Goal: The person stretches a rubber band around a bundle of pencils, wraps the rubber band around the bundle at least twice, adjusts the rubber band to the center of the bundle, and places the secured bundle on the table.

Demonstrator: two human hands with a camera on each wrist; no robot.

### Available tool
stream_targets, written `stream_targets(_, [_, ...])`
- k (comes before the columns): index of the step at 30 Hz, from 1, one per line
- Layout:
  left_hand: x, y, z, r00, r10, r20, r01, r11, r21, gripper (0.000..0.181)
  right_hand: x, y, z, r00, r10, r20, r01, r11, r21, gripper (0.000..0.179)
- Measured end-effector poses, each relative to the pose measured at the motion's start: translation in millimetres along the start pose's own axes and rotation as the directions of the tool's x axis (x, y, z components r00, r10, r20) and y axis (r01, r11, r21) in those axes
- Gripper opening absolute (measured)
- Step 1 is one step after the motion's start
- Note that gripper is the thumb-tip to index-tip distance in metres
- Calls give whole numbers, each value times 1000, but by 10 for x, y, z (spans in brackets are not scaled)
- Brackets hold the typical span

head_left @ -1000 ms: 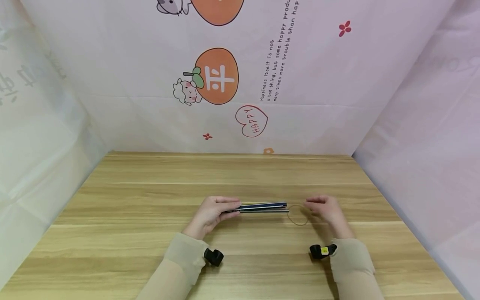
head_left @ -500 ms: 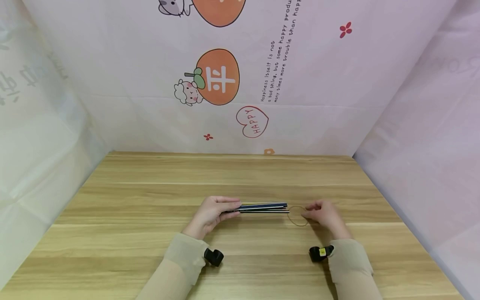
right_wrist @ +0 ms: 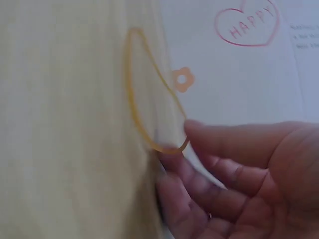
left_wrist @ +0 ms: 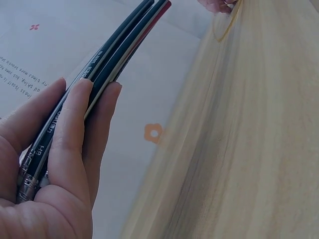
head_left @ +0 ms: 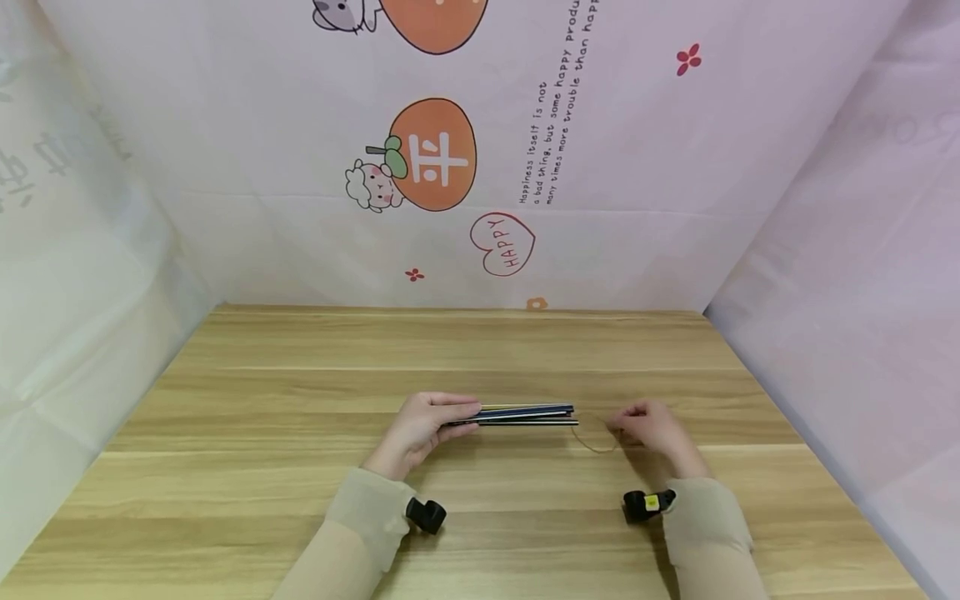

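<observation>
A bundle of dark pencils [head_left: 528, 414] is held by my left hand [head_left: 427, 427], its fingers and thumb gripping one end. In the left wrist view the pencils [left_wrist: 107, 64] show white lettering, "HB" among it, and metal ferrules near the palm. My right hand [head_left: 654, 429] pinches a yellow-brown rubber band [head_left: 595, 451] just right of the pencils' free ends. Seen from the right wrist, the rubber band [right_wrist: 130, 94] hangs as a slack loop from the thumb and fingertips. Whether the band touches the pencil ends cannot be made out.
A wood-grain table [head_left: 480, 350] lies under both hands. Behind it hangs a white printed cloth [head_left: 615, 150], with more cloth on the left and right sides. Black wrist cameras [head_left: 427, 515] sit at both sleeves.
The rubber band's loop has shifted and narrowed as my right fingers adjusted their pinch on it. My left hand and the pencils have stayed nearly still.
</observation>
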State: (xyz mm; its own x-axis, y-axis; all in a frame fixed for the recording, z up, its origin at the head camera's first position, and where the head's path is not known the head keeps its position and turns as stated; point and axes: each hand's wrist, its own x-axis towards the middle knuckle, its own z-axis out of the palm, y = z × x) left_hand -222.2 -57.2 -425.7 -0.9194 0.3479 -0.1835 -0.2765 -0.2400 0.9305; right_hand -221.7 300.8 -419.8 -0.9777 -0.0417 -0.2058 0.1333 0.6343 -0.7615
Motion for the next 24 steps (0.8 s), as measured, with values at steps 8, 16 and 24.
stream_targets(8, [-15, 9, -10, 1000, 12, 14, -12, 1000, 4, 38, 16, 26, -44, 997, -57, 47, 31, 901, 433, 34])
stream_targets(16, [-14, 27, -22, 1000, 15, 18, -15, 1000, -12, 37, 38, 0, -47, 967, -205, 150, -2, 583, 812, 32])
stream_targets(24, [-21, 42, -21, 1000, 18, 7, -18, 1000, -15, 36, 25, -56, 1, 974, -206, 92, 23, 494, 869, 38])
